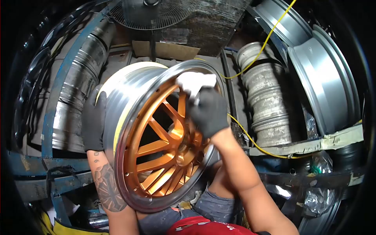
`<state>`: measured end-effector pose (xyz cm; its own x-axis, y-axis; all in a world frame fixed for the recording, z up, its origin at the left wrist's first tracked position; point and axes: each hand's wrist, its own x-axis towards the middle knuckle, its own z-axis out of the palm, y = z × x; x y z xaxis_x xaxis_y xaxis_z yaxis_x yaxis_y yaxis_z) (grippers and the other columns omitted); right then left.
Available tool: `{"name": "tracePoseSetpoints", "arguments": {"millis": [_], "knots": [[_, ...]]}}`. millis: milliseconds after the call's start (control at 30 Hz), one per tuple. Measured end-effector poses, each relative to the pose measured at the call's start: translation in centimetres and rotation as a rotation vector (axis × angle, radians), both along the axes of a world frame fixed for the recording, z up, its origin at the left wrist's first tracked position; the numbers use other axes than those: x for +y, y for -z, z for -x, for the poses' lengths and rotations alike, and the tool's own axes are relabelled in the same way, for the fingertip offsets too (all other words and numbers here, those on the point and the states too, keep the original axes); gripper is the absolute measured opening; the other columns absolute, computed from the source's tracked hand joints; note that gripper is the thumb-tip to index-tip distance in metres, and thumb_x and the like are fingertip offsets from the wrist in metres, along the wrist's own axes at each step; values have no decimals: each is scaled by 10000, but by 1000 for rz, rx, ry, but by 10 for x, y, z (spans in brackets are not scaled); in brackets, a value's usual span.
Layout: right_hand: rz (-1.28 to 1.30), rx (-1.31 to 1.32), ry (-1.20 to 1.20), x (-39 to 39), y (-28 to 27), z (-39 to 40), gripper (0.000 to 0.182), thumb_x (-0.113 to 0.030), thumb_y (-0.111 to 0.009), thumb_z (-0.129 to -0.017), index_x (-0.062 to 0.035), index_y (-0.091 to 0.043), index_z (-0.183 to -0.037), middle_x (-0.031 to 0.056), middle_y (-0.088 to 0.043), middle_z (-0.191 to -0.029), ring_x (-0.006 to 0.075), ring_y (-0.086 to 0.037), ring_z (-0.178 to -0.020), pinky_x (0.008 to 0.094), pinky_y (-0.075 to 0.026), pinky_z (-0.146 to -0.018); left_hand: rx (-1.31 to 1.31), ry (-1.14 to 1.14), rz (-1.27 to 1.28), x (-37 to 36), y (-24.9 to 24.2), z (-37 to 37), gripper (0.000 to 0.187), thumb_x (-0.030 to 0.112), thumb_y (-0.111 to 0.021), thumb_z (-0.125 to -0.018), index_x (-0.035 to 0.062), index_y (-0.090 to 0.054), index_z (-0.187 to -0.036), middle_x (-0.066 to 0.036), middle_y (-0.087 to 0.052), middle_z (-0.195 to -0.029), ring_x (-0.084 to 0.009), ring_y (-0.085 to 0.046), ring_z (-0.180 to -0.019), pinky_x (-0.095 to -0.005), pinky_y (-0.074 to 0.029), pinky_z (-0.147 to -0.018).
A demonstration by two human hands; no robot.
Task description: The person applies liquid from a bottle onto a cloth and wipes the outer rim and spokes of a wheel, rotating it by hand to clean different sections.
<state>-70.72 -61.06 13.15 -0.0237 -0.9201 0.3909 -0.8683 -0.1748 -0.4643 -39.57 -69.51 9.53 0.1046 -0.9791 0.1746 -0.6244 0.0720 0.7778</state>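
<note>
Your right hand (209, 111) clutches the cloth (196, 81) against the wheel (156, 147), tilted at your lap (217, 205); your left hand's (93, 123) closure I can't tell, but loose bracing might let it roll.

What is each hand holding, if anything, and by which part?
The left hand holds the wheel by the rear edge of its barrel; the right hand holds the white cloth by its near side, fingers blurred.
</note>
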Motion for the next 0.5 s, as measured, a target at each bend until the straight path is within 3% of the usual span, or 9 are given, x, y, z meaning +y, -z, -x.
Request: {"name": "tracePoseSetpoints", "arguments": {"millis": [67,100,167,200,233,267,333,400,500], "knots": [[101,-47,71,-1,0,-8,196,-228,-662,-894,-50,-686,-817,211,-681,-836,397,-662,-731,466,-504,-614,84,17,-56,5,-2,2,484,325,-551,-1034,4,-597,-1392,-224,-678,-1286,-288,-662,-1166,-362,-487,-1009],[-20,155,24,12,-5,-18,165,-227,-684,-870,-64,-709,-860,200,-692,-854,377,-680,-755,450,-527,-637,125,12,-71,4,-4,2,482,323,-548,-1036,4,-597,-1394,-216,-679,-1289,-274,-664,-1157,-357,-489,-1005],[96,128,-316,30,-9,-27,143,-210,-713,-845,-83,-732,-907,176,-706,-867,350,-699,-781,429,-545,-660,93,27,2,6,-2,4,479,320,-541,-1040,5,-597,-1396,-205,-683,-1284,-257,-669,-1133,-353,-497,-990],[260,-73,-354,27,0,-30,165,-157,-719,-817,-94,-754,-966,153,-718,-884,338,-706,-783,427,-553,-673,74,42,38,6,-3,6,477,318,-537,-1041,6,-598,-1397,-199,-685,-1281,-249,-672,-1121,-351,-501,-983],[383,-173,-319,13,9,-25,177,-107,-699,-810,-85,-761,-975,151,-709,-833,341,-700,-740,436,-555,-662,80,54,27,8,-4,10,480,321,-542,-1040,4,-598,-1395,-203,-686,-1278,-256,-670,-1126,-352,-498,-986],[127,-148,-151,1,10,0,179,-100,-698,-810,-84,-764,-975,157,-704,-808,345,-697,-726,439,-557,-658,86,64,20,8,-8,14,483,325,-547,-1038,2,-599,-1393,-206,-687,-1275,-263,-669,-1131,-353,-496,-989],[-47,-97,63,0,15,15,139,-161,-716,-814,-78,-756,-918,164,-684,-744,363,-685,-685,442,-557,-642,112,69,2,10,-14,16,490,333,-557,-1034,-3,-600,-1389,-214,-689,-1269,-277,-666,-1142,-354,-492,-995],[131,-37,141,5,18,2,232,-298,-755,-823,-68,-733,-803,166,-653,-666,391,-665,-629,445,-556,-621,38,63,53,8,-13,14,497,340,-564,-1029,-5,-601,-1384,-223,-685,-1267,-302,-665,-1139,-357,-491,-995],[247,-50,-367,41,0,-32,161,-247,-749,-778,-88,-728,-794,154,-691,-772,370,-687,-683,448,-560,-648,31,45,102,8,-4,10,516,363,-565,-1025,-12,-601,-1377,-236,-686,-1252,-340,-666,-1127,-360,-495,-984]]}}
